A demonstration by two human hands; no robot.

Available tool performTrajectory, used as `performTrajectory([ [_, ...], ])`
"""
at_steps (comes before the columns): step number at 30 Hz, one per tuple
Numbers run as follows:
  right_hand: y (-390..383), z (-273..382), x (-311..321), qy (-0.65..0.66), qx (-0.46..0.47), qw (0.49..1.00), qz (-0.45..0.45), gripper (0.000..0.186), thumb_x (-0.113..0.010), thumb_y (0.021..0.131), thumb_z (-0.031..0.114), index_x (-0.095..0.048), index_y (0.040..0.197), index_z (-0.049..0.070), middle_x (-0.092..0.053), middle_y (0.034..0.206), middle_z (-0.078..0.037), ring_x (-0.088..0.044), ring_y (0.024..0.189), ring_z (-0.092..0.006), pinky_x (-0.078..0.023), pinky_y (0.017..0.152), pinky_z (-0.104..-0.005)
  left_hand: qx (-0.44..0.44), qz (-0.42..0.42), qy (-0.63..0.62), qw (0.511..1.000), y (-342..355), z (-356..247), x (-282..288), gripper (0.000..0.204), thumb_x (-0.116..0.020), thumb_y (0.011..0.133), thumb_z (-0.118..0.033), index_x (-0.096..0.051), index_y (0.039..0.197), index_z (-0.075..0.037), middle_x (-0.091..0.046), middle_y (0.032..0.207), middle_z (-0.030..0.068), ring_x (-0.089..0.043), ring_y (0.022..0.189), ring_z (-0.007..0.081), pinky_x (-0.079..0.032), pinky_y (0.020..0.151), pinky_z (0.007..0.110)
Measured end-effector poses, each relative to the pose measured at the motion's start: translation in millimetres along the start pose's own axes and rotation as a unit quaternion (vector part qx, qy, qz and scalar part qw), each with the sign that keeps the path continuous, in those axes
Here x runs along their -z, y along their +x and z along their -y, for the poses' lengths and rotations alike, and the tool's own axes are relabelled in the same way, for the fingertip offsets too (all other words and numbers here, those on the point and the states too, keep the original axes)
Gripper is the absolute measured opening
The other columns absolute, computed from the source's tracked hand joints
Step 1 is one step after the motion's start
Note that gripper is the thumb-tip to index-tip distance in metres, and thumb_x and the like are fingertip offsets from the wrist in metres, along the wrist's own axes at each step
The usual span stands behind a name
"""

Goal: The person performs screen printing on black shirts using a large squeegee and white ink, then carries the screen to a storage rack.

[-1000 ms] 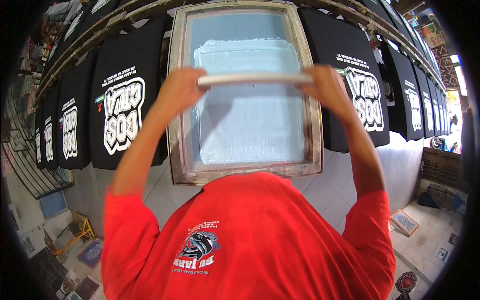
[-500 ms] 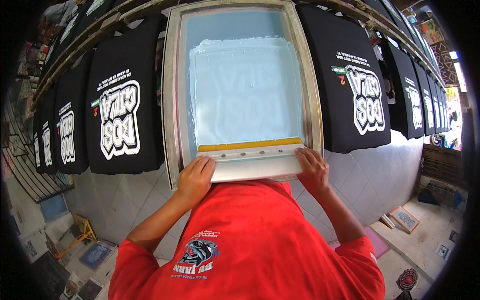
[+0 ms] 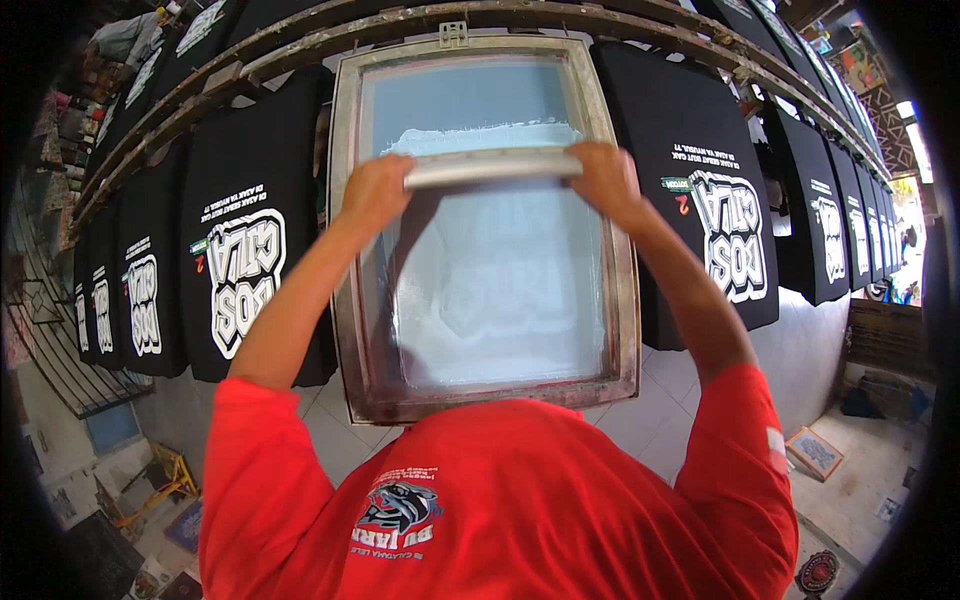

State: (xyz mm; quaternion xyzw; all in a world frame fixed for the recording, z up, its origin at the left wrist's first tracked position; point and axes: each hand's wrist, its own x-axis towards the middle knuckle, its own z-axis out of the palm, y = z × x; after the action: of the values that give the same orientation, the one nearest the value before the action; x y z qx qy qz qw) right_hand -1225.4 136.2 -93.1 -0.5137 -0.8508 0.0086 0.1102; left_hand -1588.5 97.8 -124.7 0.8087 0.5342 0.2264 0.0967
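A wide squeegee [image 3: 490, 167] spans the upper part of a framed printing screen [image 3: 345, 240]. My left hand [image 3: 378, 190] is closed round its left end, and my right hand [image 3: 605, 178] grips the right end. Both arms reach forward over the frame. White ink [image 3: 500, 280] coats the pale blue mesh, with a ragged edge beyond the squeegee, and faint block lettering shows through it. The squeegee's blade edge is hidden beneath its handle. At the far side, a metal hinge [image 3: 453, 34] joins the frame to a wooden rail.
Black printed T-shirts lie on boards to the left [image 3: 235, 220] and right [image 3: 690, 190] of the screen, with more in rows beyond. Long wooden rails [image 3: 300, 50] run behind them. A small framed screen [image 3: 815, 452] rests at the lower right, and a yellow metal stand [image 3: 170, 475] at the lower left.
Both hands have pushed the squeegee from the near end of the screen to its far part. The yellow blade edge seen before is now hidden, and my arms are stretched forward.
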Motion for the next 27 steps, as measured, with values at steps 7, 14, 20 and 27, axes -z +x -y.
performTrajectory([
  [7,20.7,25.5,84.8,0.024,-0.003,0.998,0.054,0.029,-0.079,0.068,0.029,-0.073,0.087,0.008,-0.07,0.082,-0.017,-0.067,0.08,-0.036,-0.053,0.075,-0.0443,0.038,0.061,-0.036,0.997,18.3,-27.0,73.5,0.023,-0.074,0.073,-0.017,-0.069,0.092,-0.005,-0.068,0.088,0.0194,-0.065,0.086,0.0379,-0.051,0.075,0.044],
  [14,-191.8,98.0,102.0,0.075,-0.031,0.996,0.041,0.028,-0.076,0.067,0.013,-0.072,0.094,0.008,-0.07,0.091,-0.012,-0.067,0.086,-0.032,-0.054,0.075,-0.0412,0.05,0.053,-0.078,0.994,-185.1,-135.8,62.0,0.035,-0.073,0.072,-0.008,-0.067,0.105,-0.003,-0.067,0.103,0.0174,-0.063,0.101,0.0364,-0.051,0.086,0.043],
  [20,-294.5,136.9,70.4,0.076,-0.041,0.995,-0.042,0.04,-0.077,0.063,0.007,-0.069,0.102,0.006,-0.069,0.104,-0.009,-0.065,0.1,-0.0294,-0.053,0.085,-0.0399,0.035,0.026,-0.091,0.995,-269.0,-184.2,39.2,0.045,-0.072,0.066,-0.002,-0.06,0.11,-0.001,-0.061,0.109,0.0155,-0.058,0.105,0.0363,-0.048,0.092,0.044],
  [27,-312.6,143.8,66.8,0.103,-0.05,0.993,-0.03,0.059,-0.086,0.057,0.016,-0.066,0.112,0.004,-0.064,0.117,-0.014,-0.059,0.112,-0.0337,-0.049,0.093,-0.0421,0.018,0.039,-0.097,0.994,-284.1,-195.2,34.6,0.056,-0.077,0.07,-0.015,-0.055,0.119,0.0,-0.055,0.116,0.0178,-0.052,0.114,0.0364,-0.044,0.099,0.044],
])
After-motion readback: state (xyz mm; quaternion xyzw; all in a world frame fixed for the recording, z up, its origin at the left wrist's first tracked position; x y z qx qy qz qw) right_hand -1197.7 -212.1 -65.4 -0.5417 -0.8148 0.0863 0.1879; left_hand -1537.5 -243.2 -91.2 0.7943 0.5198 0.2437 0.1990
